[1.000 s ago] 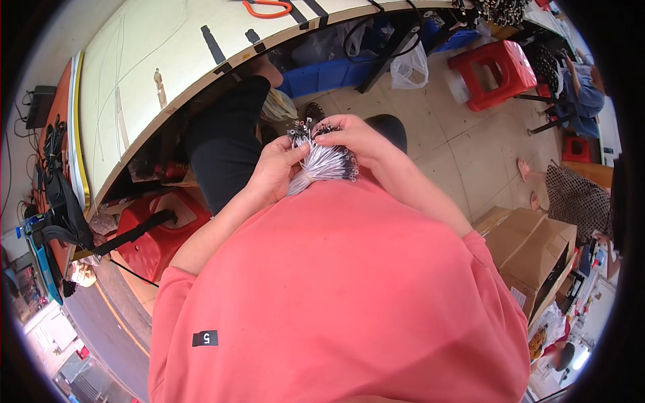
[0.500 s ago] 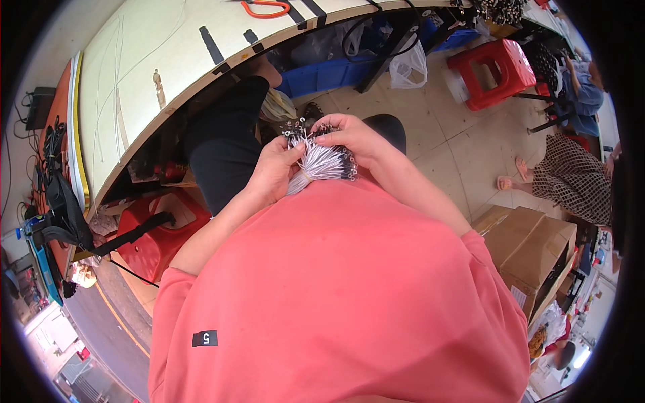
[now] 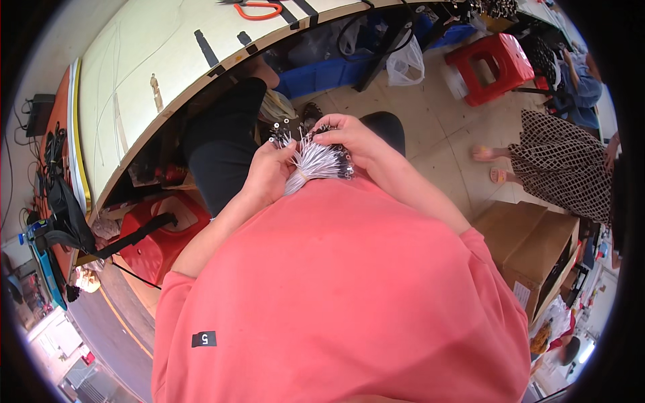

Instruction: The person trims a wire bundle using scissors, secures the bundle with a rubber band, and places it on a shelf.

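A bundle of white wires [image 3: 314, 161] rests against my front, just above my lap. The wires end in black sleeves with small metal ring terminals that fan outward, and a band seems to tie the bundle at its near end. On its left side my left hand [image 3: 271, 169] is closed, with the thumb pressed on some of the wires. My right hand [image 3: 346, 138] curls over the far right side, thumb and fingers pinching among the terminal ends. Which single wires each hand grips is too small to make out.
A pale worktable [image 3: 144, 74] curves along the far left, with orange-handled scissors [image 3: 255, 9] on it. Below it sits a blue bin [image 3: 322, 77]. Red stools stand at the far right [image 3: 490, 67] and left [image 3: 158, 235]. A cardboard box [image 3: 524, 245] is at my right; a person in a patterned skirt [image 3: 564, 164] stands beyond.
My left hand has shifted slightly left, parting the terminal ends on its side from those under my right hand. The person at right has stepped closer, leftward.
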`<state>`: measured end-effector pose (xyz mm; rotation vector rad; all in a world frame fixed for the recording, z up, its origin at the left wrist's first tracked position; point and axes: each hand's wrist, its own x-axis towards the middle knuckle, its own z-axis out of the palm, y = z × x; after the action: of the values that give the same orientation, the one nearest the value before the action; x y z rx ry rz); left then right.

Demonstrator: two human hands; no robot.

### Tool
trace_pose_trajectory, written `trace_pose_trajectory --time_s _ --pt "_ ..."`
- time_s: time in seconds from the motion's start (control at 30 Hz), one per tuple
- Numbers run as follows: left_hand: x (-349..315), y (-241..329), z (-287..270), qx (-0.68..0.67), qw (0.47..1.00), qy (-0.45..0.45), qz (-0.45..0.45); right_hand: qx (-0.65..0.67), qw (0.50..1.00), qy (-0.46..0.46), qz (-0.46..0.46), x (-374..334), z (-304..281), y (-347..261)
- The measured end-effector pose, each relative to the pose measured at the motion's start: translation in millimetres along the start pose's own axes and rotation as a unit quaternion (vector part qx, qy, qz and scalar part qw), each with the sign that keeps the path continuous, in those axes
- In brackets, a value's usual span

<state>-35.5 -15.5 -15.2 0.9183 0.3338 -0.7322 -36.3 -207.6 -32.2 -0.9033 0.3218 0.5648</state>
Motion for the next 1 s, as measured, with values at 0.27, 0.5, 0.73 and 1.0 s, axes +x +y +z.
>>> trace_pose_trajectory --time_s 0.27,0.5,0.73,1.0 --pt "0.8 -2.1 1.1 -0.006 1.000 -0.020 0.014 -0.020 0.999 -0.012 -0.023 -3.7 0.6 -0.2" --pt "1.9 -3.7 -1.1 0.004 1.000 -0.008 0.023 -0.025 0.999 -0.020 -0.031 -4.1 1.0 -1.5" --pt "3.0 -5.1 -2.1 0.014 0.999 -0.010 0.033 -0.023 0.999 -0.025 -0.043 -0.6 -3.1 2.4" --pt "1.2 -2.5 -0.9 0.035 0.999 -0.004 0.025 -0.023 0.999 -0.023 -0.038 -2.5 1.7 0.6"
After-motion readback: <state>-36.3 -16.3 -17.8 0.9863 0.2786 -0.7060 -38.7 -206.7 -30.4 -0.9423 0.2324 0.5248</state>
